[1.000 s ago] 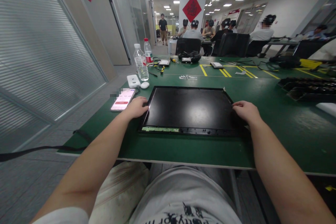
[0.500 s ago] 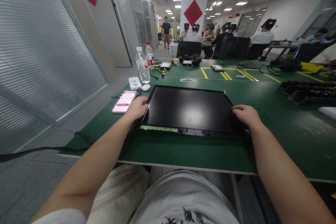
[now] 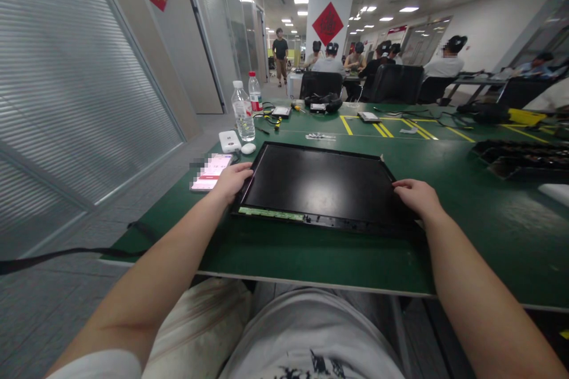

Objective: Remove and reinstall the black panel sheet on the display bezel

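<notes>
A flat black screen panel (image 3: 317, 186) lies face up at the table's near side, with a dark frame around it. Along its near left edge runs a green circuit strip (image 3: 271, 214). My left hand (image 3: 235, 180) grips the panel's left edge, fingers at the rim and thumb side hidden in part. On the opposite side my right hand (image 3: 416, 194) pinches the right edge, its fingers curled over the frame. The undersides of both grips are out of sight.
Left of the panel lie a lit phone (image 3: 208, 173), a white box-like device (image 3: 230, 141) and a small white case (image 3: 248, 149). Behind them stand two bottles (image 3: 243, 111). Farther back are drives (image 3: 368, 117) and cables; dark parts (image 3: 520, 157) lie right. People sit beyond.
The panel's left side has shifted slightly, its far left corner a little higher in view. The left hand's fingers lie straighter along the rim. My right hand has hardly moved.
</notes>
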`<move>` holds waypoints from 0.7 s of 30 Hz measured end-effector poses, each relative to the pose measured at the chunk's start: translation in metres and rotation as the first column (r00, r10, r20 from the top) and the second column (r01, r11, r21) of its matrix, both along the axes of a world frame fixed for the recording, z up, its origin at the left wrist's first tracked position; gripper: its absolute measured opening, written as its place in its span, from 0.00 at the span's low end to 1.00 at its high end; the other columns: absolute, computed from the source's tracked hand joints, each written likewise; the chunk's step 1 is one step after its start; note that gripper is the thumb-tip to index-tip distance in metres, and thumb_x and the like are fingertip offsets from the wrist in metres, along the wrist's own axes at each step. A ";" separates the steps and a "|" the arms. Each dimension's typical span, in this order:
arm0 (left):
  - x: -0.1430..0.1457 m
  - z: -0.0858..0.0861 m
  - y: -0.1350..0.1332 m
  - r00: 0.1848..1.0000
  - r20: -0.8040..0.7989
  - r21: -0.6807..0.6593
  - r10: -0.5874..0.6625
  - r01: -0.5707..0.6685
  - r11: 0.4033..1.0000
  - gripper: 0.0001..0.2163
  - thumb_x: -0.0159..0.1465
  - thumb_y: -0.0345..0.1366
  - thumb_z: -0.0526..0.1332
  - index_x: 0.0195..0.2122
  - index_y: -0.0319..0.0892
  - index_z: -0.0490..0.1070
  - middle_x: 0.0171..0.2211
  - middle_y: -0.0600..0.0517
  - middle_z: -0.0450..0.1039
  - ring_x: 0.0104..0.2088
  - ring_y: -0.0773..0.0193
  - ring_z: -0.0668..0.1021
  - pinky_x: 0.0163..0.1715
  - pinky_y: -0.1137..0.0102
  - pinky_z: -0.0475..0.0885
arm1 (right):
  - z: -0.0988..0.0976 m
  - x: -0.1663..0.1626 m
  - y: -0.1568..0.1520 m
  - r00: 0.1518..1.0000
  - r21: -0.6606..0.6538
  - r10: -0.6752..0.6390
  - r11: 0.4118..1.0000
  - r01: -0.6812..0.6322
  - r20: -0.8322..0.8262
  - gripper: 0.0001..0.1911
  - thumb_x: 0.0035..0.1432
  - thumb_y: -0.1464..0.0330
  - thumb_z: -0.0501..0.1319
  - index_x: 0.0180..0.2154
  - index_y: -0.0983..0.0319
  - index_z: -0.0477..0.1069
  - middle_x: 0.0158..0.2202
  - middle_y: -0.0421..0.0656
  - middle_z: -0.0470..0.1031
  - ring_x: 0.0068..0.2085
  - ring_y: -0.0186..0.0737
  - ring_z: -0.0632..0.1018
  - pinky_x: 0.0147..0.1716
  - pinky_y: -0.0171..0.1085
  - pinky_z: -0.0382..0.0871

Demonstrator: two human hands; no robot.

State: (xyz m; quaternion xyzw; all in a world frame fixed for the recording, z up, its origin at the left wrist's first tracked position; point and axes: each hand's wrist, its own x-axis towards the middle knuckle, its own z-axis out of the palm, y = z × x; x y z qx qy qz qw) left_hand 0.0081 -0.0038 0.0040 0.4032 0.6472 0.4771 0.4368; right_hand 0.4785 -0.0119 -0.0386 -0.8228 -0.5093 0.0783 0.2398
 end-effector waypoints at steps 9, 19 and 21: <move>-0.001 -0.005 0.009 0.976 0.218 -0.104 0.002 0.022 0.994 0.28 0.62 0.23 0.65 0.64 0.40 0.70 0.28 0.52 0.81 0.21 0.62 0.80 0.25 0.68 0.79 | -0.002 0.002 0.003 1.000 0.003 0.012 1.000 -0.012 0.015 0.12 0.53 0.67 0.64 0.37 0.57 0.85 0.37 0.46 0.84 0.38 0.47 0.81 0.36 0.39 0.71; -0.004 -0.004 0.010 0.938 0.330 -0.063 -0.102 0.129 0.990 0.33 0.64 0.24 0.62 0.71 0.47 0.63 0.29 0.54 0.81 0.22 0.64 0.80 0.25 0.71 0.78 | -0.005 0.003 0.004 0.999 -0.009 0.026 1.000 -0.026 0.025 0.14 0.54 0.67 0.64 0.40 0.58 0.85 0.38 0.47 0.84 0.39 0.48 0.81 0.37 0.40 0.71; -0.003 -0.003 0.009 0.927 0.359 -0.065 -0.108 0.140 0.988 0.31 0.65 0.23 0.60 0.70 0.45 0.65 0.29 0.53 0.81 0.21 0.65 0.80 0.24 0.73 0.78 | -0.005 0.002 0.003 0.999 -0.021 0.025 0.999 -0.024 0.031 0.14 0.54 0.67 0.64 0.41 0.58 0.85 0.39 0.46 0.84 0.39 0.48 0.81 0.36 0.40 0.71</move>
